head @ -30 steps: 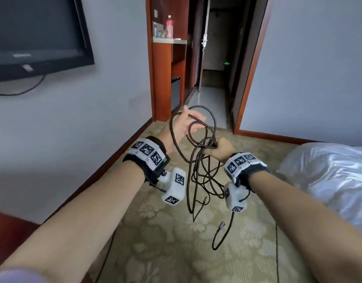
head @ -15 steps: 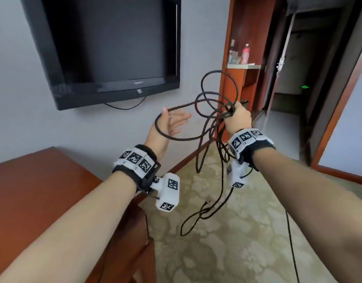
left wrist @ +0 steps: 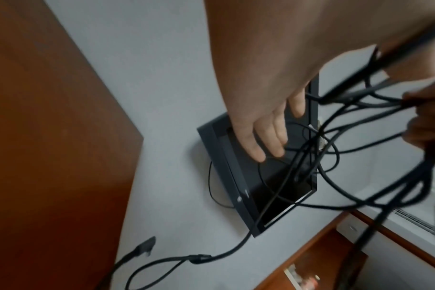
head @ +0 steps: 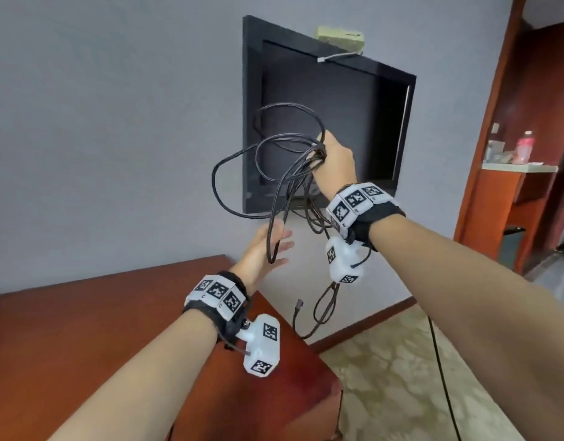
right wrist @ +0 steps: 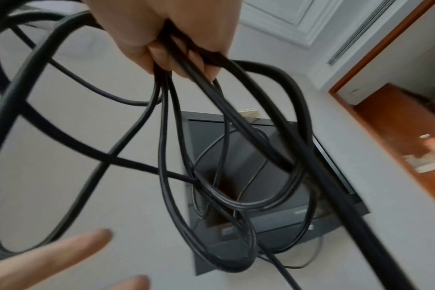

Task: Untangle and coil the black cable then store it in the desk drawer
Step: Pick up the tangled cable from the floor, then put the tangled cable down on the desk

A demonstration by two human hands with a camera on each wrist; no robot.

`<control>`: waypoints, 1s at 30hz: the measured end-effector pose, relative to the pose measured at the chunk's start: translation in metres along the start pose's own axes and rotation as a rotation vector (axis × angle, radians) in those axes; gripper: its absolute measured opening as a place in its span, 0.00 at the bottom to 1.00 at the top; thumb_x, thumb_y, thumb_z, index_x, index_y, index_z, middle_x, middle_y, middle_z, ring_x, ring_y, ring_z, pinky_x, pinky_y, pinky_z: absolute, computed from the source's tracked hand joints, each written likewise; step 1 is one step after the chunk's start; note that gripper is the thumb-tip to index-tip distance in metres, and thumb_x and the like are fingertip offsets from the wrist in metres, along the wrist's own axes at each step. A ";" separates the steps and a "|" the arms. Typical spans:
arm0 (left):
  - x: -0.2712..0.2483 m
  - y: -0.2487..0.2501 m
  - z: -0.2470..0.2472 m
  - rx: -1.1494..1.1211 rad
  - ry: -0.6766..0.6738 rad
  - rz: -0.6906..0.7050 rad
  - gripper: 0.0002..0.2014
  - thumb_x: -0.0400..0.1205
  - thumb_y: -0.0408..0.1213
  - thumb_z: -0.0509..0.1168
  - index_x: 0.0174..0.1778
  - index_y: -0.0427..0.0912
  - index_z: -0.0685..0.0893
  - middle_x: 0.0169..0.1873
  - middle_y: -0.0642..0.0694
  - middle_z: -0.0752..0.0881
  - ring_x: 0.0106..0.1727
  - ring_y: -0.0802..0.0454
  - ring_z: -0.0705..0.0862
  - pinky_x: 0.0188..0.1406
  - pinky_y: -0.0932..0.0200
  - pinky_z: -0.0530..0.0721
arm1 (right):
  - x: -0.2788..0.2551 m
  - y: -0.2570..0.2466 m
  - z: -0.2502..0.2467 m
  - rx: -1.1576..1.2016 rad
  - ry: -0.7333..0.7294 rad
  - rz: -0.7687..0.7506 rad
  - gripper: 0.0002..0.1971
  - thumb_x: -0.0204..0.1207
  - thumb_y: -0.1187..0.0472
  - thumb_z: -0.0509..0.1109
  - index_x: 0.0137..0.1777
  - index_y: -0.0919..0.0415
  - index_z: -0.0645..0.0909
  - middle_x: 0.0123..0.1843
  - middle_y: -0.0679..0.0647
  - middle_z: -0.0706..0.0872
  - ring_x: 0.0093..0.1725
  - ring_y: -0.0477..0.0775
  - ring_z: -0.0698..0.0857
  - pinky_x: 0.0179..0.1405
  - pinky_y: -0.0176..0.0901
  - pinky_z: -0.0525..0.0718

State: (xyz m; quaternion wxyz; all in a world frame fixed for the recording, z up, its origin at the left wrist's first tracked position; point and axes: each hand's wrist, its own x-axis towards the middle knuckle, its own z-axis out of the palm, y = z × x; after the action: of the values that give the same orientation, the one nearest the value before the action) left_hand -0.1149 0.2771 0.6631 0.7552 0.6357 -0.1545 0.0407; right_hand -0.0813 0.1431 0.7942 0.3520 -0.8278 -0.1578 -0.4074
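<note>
My right hand (head: pixel 333 157) is raised in front of the TV and grips several loops of the black cable (head: pixel 236 160) in its fist (right wrist: pixel 176 45). Loose loops fan out to the left, and strands hang down past my right wrist. One cable end with a plug (head: pixel 298 303) dangles near the desk corner. My left hand (head: pixel 268 246) is lower, fingers straight and spread, with a hanging loop lying across its palm. In the left wrist view its fingers (left wrist: pixel 266 135) are extended and hold nothing. The brown wooden desk (head: pixel 83 338) lies below; no drawer shows.
A black wall-mounted TV (head: pixel 353 128) hangs behind the cable, a small beige box (head: pixel 341 36) on top. A wooden wardrobe shelf (head: pixel 519 167) with a red bottle (head: pixel 525 148) stands at right. Patterned carpet (head: pixel 401 377) lies below, and a thin dark cord (head: pixel 442 377) crosses it.
My view swung left and up toward the TV and desk. The right hand lifted the cable bundle higher. The left hand dropped out of the big loop and now sits under a hanging loop.
</note>
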 end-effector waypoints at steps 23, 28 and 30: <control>-0.186 0.044 -0.266 0.373 0.658 0.040 0.26 0.77 0.34 0.72 0.70 0.44 0.73 0.62 0.50 0.78 0.60 0.57 0.78 0.52 0.67 0.76 | -0.126 -0.197 0.243 0.800 -0.301 0.283 0.20 0.76 0.73 0.62 0.29 0.51 0.68 0.26 0.48 0.70 0.26 0.45 0.69 0.25 0.37 0.69; -0.189 0.038 -0.301 0.491 0.649 -0.047 0.26 0.72 0.37 0.77 0.65 0.39 0.79 0.62 0.49 0.81 0.66 0.52 0.78 0.67 0.57 0.73 | -0.153 -0.173 0.275 0.765 -0.361 0.487 0.18 0.75 0.73 0.63 0.29 0.52 0.71 0.26 0.49 0.73 0.25 0.49 0.70 0.26 0.39 0.68; -0.185 0.033 -0.308 0.492 0.624 -0.073 0.30 0.72 0.40 0.77 0.68 0.39 0.76 0.65 0.49 0.79 0.67 0.53 0.77 0.65 0.58 0.73 | -0.156 -0.160 0.284 0.696 -0.391 0.518 0.15 0.75 0.71 0.65 0.31 0.52 0.72 0.26 0.49 0.74 0.26 0.50 0.71 0.27 0.41 0.69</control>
State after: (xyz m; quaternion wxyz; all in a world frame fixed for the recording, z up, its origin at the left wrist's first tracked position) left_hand -0.2435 0.6076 0.5970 0.5920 0.7598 0.1195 0.2406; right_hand -0.1055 0.4618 0.6250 0.6621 -0.7339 -0.1366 -0.0657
